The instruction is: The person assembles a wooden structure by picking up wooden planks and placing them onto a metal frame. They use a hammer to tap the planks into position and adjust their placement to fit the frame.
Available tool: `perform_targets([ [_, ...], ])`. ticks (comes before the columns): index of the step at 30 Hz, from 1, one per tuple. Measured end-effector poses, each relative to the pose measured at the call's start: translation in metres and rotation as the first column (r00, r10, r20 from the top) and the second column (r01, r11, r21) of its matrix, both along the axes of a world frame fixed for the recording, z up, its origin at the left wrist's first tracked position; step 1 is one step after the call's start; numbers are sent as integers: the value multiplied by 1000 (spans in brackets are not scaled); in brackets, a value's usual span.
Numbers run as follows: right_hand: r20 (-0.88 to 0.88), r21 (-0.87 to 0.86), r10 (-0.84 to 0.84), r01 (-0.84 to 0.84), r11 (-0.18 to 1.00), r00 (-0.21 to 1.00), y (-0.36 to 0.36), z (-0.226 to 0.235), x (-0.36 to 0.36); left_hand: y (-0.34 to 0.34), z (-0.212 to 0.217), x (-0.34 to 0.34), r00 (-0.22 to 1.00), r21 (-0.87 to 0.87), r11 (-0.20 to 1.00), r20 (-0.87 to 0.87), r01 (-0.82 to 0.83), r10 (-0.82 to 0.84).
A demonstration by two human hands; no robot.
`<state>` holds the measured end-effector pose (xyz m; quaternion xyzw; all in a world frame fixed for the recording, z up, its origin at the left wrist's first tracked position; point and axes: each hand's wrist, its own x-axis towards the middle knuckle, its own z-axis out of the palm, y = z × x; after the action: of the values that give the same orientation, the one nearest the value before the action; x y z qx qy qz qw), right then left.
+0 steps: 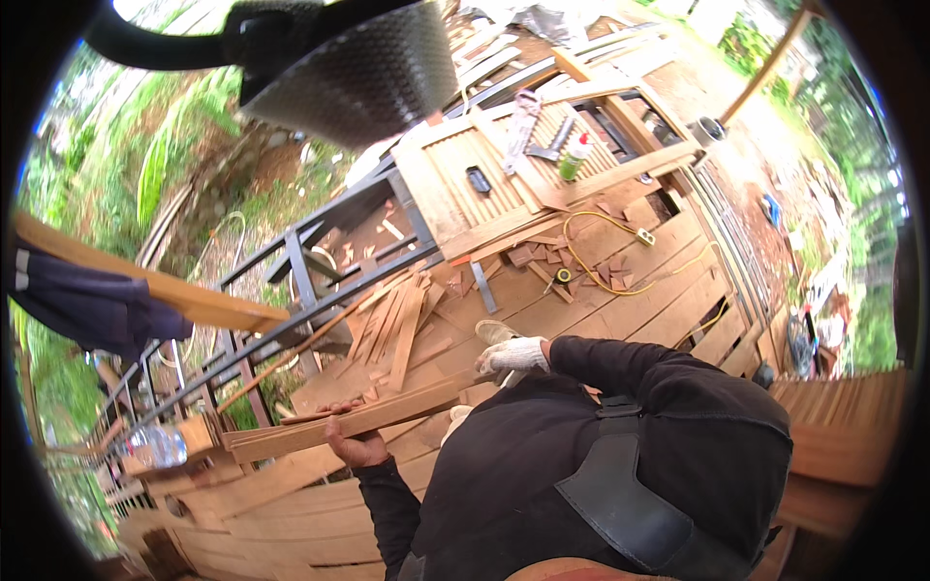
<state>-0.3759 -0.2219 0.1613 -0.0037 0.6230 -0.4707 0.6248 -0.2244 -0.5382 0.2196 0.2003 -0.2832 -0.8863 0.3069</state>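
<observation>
A small bundle of long, thin wooden boards (402, 403) lies slantwise across the front of my body. My left hand (358, 445), bare, is closed round the boards near their left part, with fingertips showing over the far edge. At their right end is my right hand (515, 356) in a white work glove. Its fingers look closed on the boards, though the grip itself is partly hidden. Just beyond lie several loose wooden strips (395, 329) on the plank floor (591, 315).
Ahead stands a workbench with a slatted wooden panel (463, 155), bearing a hammer (552, 140), a green bottle (573, 158) and a black object (478, 180). Wood offcuts, a tape measure (563, 275) and a yellow cord (581, 257) lie on the floor. A dark metal frame (300, 266) runs left.
</observation>
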Motion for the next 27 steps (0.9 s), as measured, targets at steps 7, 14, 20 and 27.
perform_targets([
  [7,575,58,-764,917,394,292,-8,52,80,61,33,-48,943,-140,942,-92,306,-320],
  [14,128,-273,-721,723,634,681,41,31,66,141,50,-95,834,-213,820,-38,531,-550],
  [20,-308,-103,-250,229,968,918,69,49,13,150,40,-125,871,-144,859,107,491,-480],
  [27,-708,-133,-43,-73,988,705,59,103,-35,144,16,-137,901,39,916,168,399,-400],
])
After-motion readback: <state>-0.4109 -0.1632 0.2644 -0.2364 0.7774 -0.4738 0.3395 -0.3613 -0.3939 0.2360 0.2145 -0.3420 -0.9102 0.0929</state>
